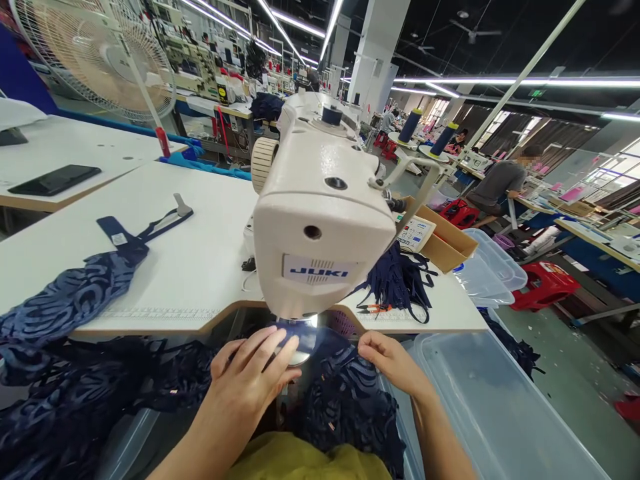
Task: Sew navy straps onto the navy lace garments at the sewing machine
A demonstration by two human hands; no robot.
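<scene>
- Currently, in the head view, your two hands are apart, with the navy garment [350, 373] between them, its body hanging below.
- Your left hand [253, 377] lays its fingertips on the garment's plain band, just under the sewing machine [325, 227]; whether its thumb grips from beneath, you cannot tell.
- Your right hand [393, 363] is curled, thumb and forefinger pinched on the garment's right edge.
- Beyond your right hand lie navy straps [397, 283] and orange-handled snips [375, 309]; left of your left hand, a patterned piece [75, 293].
</scene>
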